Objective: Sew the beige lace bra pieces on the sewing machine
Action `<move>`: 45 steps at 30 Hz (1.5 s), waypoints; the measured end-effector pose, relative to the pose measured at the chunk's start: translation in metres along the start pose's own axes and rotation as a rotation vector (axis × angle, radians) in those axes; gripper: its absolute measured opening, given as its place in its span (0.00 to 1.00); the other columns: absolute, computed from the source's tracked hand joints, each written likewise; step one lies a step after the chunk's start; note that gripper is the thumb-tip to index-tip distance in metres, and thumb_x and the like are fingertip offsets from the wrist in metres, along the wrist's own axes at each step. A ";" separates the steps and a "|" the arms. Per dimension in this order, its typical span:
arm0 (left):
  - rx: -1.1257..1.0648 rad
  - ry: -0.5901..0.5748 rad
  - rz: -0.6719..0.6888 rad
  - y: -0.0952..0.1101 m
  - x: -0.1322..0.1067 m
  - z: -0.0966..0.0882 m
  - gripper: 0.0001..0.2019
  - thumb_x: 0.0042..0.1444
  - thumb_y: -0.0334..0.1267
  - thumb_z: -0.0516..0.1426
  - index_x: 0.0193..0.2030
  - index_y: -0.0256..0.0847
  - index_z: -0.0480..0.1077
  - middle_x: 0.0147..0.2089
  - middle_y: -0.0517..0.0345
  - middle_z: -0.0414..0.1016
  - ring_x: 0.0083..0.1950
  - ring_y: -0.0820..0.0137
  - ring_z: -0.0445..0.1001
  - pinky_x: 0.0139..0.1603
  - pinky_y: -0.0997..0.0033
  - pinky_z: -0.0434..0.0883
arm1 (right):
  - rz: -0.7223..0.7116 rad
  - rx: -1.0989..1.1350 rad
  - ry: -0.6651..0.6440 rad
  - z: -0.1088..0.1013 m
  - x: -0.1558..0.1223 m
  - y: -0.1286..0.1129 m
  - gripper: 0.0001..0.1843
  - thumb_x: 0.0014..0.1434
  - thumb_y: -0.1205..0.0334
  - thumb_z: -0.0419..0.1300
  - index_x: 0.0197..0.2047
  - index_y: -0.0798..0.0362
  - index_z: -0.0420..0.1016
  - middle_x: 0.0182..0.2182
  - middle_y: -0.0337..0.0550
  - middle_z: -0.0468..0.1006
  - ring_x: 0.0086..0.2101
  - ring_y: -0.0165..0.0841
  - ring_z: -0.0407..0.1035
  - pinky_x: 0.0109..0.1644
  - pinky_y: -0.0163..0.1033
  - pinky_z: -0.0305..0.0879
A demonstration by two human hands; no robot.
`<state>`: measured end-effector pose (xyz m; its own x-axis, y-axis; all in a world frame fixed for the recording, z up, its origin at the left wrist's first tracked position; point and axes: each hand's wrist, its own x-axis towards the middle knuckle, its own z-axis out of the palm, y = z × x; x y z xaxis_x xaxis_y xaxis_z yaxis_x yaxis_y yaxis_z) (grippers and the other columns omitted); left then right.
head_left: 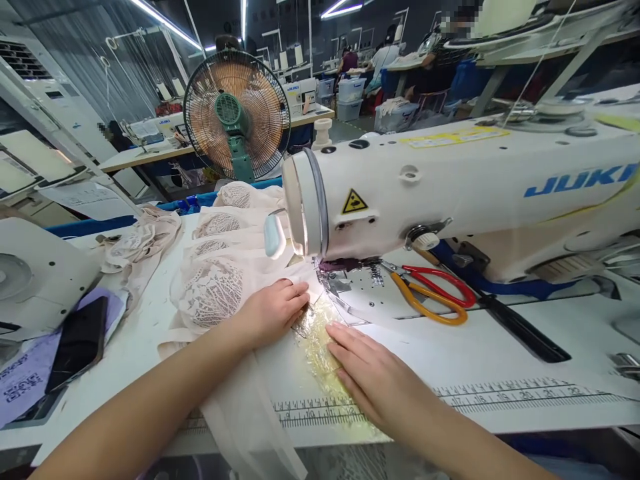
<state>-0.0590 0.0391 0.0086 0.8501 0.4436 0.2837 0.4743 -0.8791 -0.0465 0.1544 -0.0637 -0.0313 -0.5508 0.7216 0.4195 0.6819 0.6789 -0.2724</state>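
Observation:
My left hand (274,308) lies on a pale pink lace garment (213,290), fingers together and curled slightly, pressing the fabric flat just left of the needle area (345,270). My right hand (373,373) rests flat with fingers stretched out on a strip of sheer yellowish lace (315,340) that runs toward the presser foot. Both hands sit in front of the white JUKI sewing machine (450,193).
Scissors with red and orange handles (435,297) lie on the machine bed to the right. A black phone (77,343) rests at the left on purple paper. A stack of lace cups (225,223) and a green fan (237,113) stand behind. A ruler strip (450,397) runs along the table front.

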 end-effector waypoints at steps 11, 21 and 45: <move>0.119 -0.132 -0.111 -0.019 0.007 0.004 0.13 0.64 0.34 0.47 0.48 0.36 0.70 0.56 0.51 0.70 0.48 0.63 0.69 0.45 0.65 0.71 | -0.046 0.090 0.060 0.000 0.002 -0.023 0.15 0.61 0.68 0.50 0.50 0.55 0.68 0.52 0.54 0.72 0.51 0.41 0.66 0.53 0.50 0.66; 0.325 -0.251 -0.249 -0.012 -0.034 -0.003 0.18 0.61 0.30 0.47 0.58 0.37 0.63 0.63 0.49 0.61 0.58 0.59 0.63 0.56 0.58 0.64 | -0.149 -0.062 0.253 0.052 0.026 -0.100 0.16 0.47 0.56 0.63 0.38 0.55 0.70 0.28 0.43 0.71 0.28 0.35 0.61 0.30 0.41 0.56; -0.310 -0.292 -0.882 -0.023 -0.078 -0.112 0.11 0.48 0.40 0.50 0.32 0.39 0.71 0.26 0.59 0.72 0.28 0.68 0.71 0.27 0.74 0.66 | 0.827 0.850 0.108 -0.062 0.002 -0.001 0.19 0.52 0.42 0.57 0.30 0.52 0.71 0.21 0.38 0.70 0.22 0.31 0.65 0.25 0.35 0.63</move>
<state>-0.1618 0.0051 0.0945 0.2623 0.9526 -0.1544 0.9211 -0.1994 0.3343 0.1826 -0.0720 0.0237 -0.0229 0.9953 -0.0938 0.2513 -0.0850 -0.9642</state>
